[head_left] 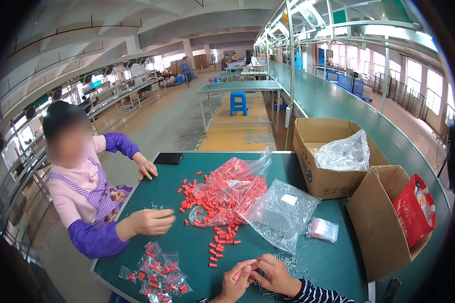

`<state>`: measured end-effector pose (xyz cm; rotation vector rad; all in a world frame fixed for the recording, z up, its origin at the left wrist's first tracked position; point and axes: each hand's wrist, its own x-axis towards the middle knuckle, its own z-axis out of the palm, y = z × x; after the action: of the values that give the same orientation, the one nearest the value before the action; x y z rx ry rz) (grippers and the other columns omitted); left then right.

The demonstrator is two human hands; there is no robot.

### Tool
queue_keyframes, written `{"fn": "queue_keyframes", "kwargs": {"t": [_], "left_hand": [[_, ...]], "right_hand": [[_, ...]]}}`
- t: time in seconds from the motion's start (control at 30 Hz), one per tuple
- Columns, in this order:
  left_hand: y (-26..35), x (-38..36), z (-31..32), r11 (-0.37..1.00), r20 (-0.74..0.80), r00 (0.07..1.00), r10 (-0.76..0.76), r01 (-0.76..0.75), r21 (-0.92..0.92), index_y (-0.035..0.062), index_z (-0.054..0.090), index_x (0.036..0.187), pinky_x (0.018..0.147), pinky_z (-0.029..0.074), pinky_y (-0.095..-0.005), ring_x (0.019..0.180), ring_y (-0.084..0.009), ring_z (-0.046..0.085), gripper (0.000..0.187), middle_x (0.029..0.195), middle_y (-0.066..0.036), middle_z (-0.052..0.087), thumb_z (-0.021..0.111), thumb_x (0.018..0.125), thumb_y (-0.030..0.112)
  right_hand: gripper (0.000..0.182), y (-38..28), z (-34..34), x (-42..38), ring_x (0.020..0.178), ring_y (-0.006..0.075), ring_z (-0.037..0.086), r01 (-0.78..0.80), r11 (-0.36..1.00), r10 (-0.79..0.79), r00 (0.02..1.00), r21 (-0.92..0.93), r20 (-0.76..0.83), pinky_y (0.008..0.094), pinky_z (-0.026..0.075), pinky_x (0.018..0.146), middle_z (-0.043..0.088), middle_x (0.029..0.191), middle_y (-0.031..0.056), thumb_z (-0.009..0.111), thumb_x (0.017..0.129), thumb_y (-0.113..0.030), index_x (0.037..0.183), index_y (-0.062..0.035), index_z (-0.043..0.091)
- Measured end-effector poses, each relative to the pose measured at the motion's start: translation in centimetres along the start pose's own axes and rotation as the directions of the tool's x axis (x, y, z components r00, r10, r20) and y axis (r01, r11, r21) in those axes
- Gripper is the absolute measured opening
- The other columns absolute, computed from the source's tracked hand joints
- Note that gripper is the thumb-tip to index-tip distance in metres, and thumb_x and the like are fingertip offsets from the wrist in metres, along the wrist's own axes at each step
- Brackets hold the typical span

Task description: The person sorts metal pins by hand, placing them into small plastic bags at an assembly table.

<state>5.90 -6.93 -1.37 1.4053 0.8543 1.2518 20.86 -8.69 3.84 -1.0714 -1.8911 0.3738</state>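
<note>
My left hand (236,281) and my right hand (275,275) meet above the near edge of the green table, fingertips pinched together. A hint of red shows at the left fingers, but whatever they hold is mostly hidden. Just beyond lies a short trail of small red plastic tubes (219,246), leading from a larger heap of red tubes (187,194) partly under a clear plastic bag (258,162). Loose screws (291,262) are scattered beside and under my right hand. A big clear bag of screws (283,214) rests behind them.
Opposite left, a co-worker in purple sleeves (93,237) reaches over the table. Small filled bags (162,272) are piled near left. Flat clear bags (323,230), a cardboard box (328,184) and another box holding a red bag (414,207) stand right. A phone (168,158) lies at the far edge.
</note>
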Motion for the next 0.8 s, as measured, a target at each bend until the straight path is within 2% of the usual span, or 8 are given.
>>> {"fn": "queue_keyframes", "kwargs": {"t": [0.1,0.17,0.3,0.4,0.6,0.7,0.8], "left_hand": [[0.0,0.1,-0.3,1.000,0.022,1.000,0.002,-0.003,0.018,0.0044,0.064,0.119,0.049,0.036,-0.0185,0.058,-0.0031,0.047,0.033,0.087,0.001,0.066,0.050,0.103,0.030],[0.1,0.0,-0.2,0.997,0.016,0.999,-0.042,0.043,-0.056,0.0045,0.064,0.120,0.049,0.036,-0.0182,0.057,-0.0030,0.046,0.034,0.084,0.001,0.064,0.050,0.103,0.031],[0.1,0.0,-0.2,0.992,0.008,0.996,-0.094,0.094,-0.084,0.0050,0.063,0.120,0.049,0.036,-0.0177,0.056,-0.0030,0.046,0.034,0.081,0.002,0.061,0.050,0.103,0.032],[0.7,-0.1,0.1,0.998,-0.003,1.000,-0.006,0.006,0.055,0.0053,0.064,0.120,0.049,0.036,-0.0179,0.056,-0.0031,0.046,0.035,0.079,0.003,0.060,0.050,0.104,0.032],[0.0,-0.2,-0.7,0.993,0.027,1.000,0.012,-0.015,0.119,0.0055,0.063,0.123,0.050,0.038,-0.0182,0.055,-0.0035,0.046,0.037,0.088,0.000,0.066,0.052,0.102,0.034],[1.2,0.0,-0.7,0.983,0.086,0.993,-0.082,0.095,-0.158,-0.0016,0.059,0.117,0.048,0.041,-0.0209,0.059,-0.0079,0.054,0.036,0.080,-0.007,0.064,0.053,0.102,0.031],[1.6,0.4,-0.9,0.960,0.078,0.986,-0.146,0.160,-0.231,-0.0008,0.059,0.117,0.050,0.042,-0.0211,0.061,-0.0080,0.055,0.035,0.081,-0.006,0.063,0.049,0.104,0.030]], "right_hand": [[0.019,0.6,0.4,-0.1,0.077,0.0300,0.060,0.057,0.996,-0.058,0.998,-0.066,-0.021,0.0374,0.048,0.065,0.059,0.090,0.0127,0.073,0.078,-0.006,0.093,-0.0023,0.061],[0.019,0.7,0.7,-0.2,0.078,0.0307,0.060,0.078,0.991,-0.083,0.996,-0.112,-0.038,0.0380,0.048,0.066,0.059,0.091,0.0128,0.072,0.078,-0.005,0.094,-0.0023,0.061],[0.022,0.4,0.6,0.2,0.079,0.0308,0.059,0.072,0.992,-0.076,0.997,-0.102,-0.035,0.0389,0.047,0.066,0.059,0.091,0.0127,0.073,0.077,-0.009,0.093,-0.0026,0.060],[0.022,-0.1,-0.1,0.4,0.080,0.0304,0.058,0.041,0.992,-0.041,0.999,-0.119,0.004,0.0388,0.045,0.068,0.058,0.092,0.0117,0.073,0.076,-0.011,0.092,-0.0036,0.060],[0.023,0.0,0.1,0.1,0.082,0.0307,0.058,0.097,0.980,-0.099,0.995,-0.174,-0.002,0.0391,0.045,0.068,0.059,0.094,0.0117,0.073,0.075,-0.010,0.093,-0.0037,0.060],[0.024,0.0,0.1,0.1,0.085,0.0311,0.059,0.090,0.981,-0.093,0.996,-0.173,-0.012,0.0399,0.046,0.070,0.060,0.097,0.0116,0.071,0.074,-0.007,0.095,-0.0038,0.061],[0.025,0.3,0.2,0.0,0.087,0.0314,0.060,0.069,0.992,-0.073,0.997,-0.108,-0.037,0.0402,0.047,0.073,0.062,0.100,0.0115,0.069,0.075,-0.005,0.100,-0.0040,0.062]]}}
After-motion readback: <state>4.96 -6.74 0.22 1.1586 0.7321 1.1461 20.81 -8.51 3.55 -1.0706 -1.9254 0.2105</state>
